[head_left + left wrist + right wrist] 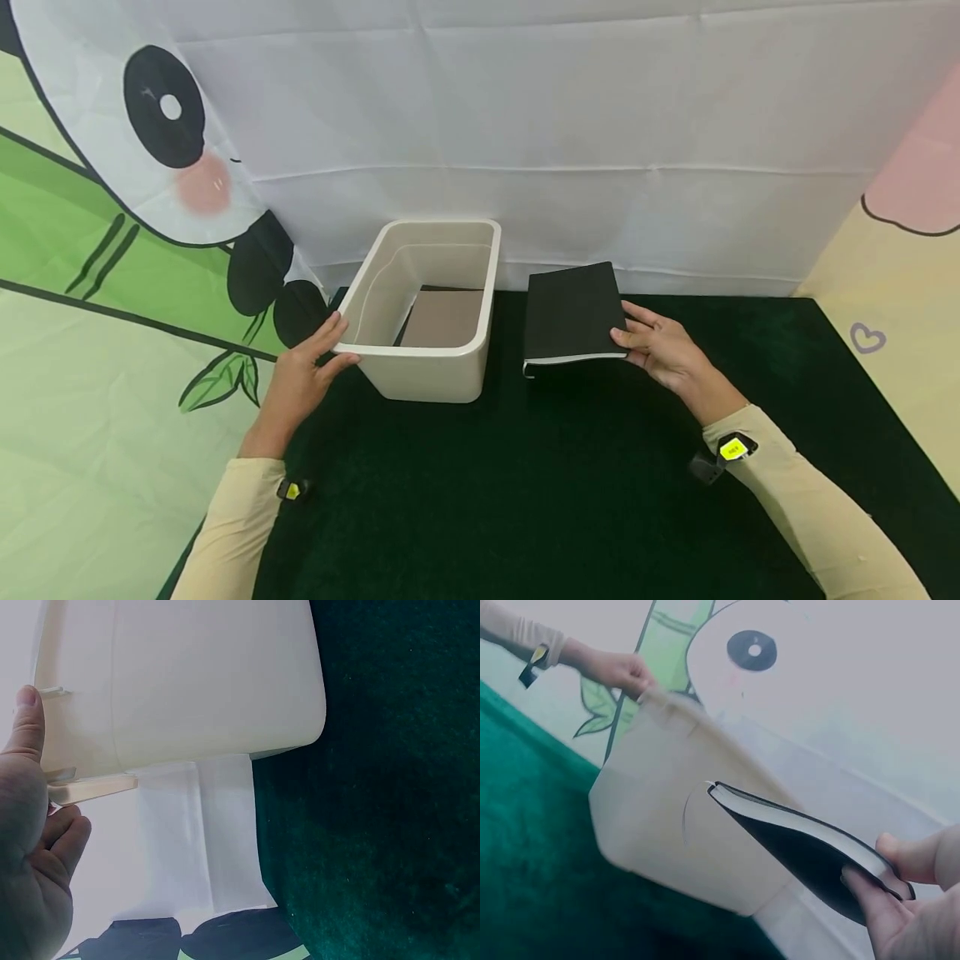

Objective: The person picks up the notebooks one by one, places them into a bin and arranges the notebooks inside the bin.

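Observation:
My right hand (pixel 663 350) grips a black-covered notebook (pixel 573 317) by its right edge, thumb on the top cover and fingers beneath. White page edges show along its near side in the head view. In the right wrist view the notebook (pixel 795 840) is held off the table, beside the bin. My left hand (pixel 303 371) holds the near left corner of a cream plastic bin (pixel 427 371), with thumb and fingers at the rim. Inside the bin lies a grey-brown flat book (pixel 442 318), with a dark one partly hidden under it.
The bin stands on a dark green cloth-covered table (pixel 480 500), close to the white fabric backdrop (pixel 570 125). Cartoon-printed fabric (pixel 112 400) runs along the left side, and a yellow and pink panel (pixel 892 292) along the right.

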`<state>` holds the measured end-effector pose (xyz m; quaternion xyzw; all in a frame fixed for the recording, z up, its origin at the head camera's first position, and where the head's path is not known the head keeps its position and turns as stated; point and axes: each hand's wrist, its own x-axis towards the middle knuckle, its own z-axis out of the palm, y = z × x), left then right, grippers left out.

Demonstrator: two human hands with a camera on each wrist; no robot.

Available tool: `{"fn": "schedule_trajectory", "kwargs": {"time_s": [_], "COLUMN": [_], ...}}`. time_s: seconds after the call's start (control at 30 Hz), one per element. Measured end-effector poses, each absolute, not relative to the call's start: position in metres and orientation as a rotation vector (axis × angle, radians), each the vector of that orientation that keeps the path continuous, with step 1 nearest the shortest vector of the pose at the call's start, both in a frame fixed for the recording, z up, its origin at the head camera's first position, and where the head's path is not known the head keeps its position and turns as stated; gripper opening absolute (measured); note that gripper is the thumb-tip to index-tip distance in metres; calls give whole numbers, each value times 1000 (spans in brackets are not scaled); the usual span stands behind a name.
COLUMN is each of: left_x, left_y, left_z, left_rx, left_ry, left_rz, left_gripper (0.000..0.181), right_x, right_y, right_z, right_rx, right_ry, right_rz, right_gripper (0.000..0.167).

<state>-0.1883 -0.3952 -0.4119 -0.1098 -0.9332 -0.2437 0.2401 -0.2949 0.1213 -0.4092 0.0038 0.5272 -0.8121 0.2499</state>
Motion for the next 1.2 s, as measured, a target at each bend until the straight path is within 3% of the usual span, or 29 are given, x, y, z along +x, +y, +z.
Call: {"fn": "schedule_trajectory", "kwargs": {"time_s": [0.33,0.67,1.2], "left_x": [-189,-189,-188], "left_y": [-394,-395,-393], "left_z": [-408,-408,-410], "left_rx": [-287,-284,-273], "left_ry": [-2581,-2582,-2576], "left_rz": [-659,-668,-673], "left_gripper": [64,63,63], "right_x": [-292,-302,-325], "right_y": [130,107,31], "right_z": [-363,-326,-317], "right_rx": [-121,-165,-202], "right_ry": [1339,1370,1354], "right_rz": [-2278,-2253,-2311], "right_gripper": [82,79,70]}}
